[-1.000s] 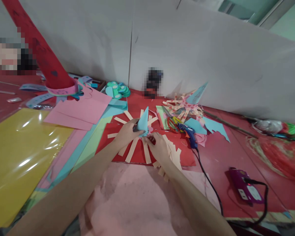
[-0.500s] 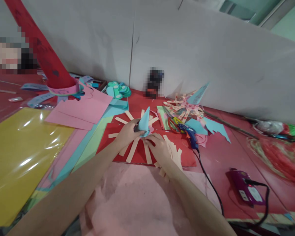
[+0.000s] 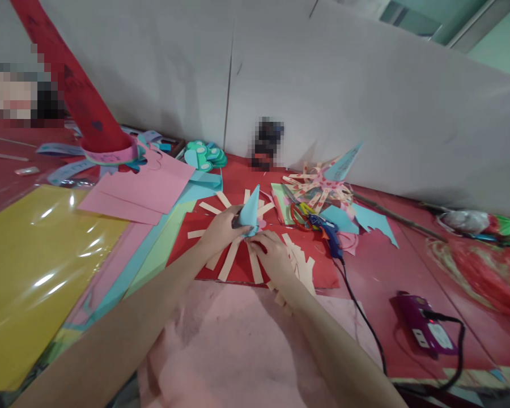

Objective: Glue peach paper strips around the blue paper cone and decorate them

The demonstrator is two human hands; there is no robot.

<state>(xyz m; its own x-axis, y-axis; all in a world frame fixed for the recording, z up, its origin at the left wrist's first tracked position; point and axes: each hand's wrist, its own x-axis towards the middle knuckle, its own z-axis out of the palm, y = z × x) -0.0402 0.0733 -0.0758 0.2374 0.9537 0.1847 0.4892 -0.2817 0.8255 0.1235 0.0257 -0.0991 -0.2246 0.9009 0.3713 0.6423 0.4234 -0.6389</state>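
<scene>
A light blue paper cone (image 3: 250,211) stands tip up at the centre of a ring of cream paper strips (image 3: 229,260) that fan outward. My left hand (image 3: 224,228) is closed round the cone's left side. At the cone's lower edge my right hand (image 3: 273,254) has its fingers bent together near the inner end of a front strip; whether something small is pinched there is hidden. Below the strips lies a red board (image 3: 208,271). A pile of loose cream strips (image 3: 301,263) rests beside my right wrist.
A blue glue gun (image 3: 332,237) with its cord and scissors (image 3: 300,214) lie to the right. Behind them sits a similar cone with printed strips (image 3: 318,184). A purple power box (image 3: 425,326) is at front right. Pink sheets (image 3: 131,195) and a yellow sheet (image 3: 38,272) cover the left.
</scene>
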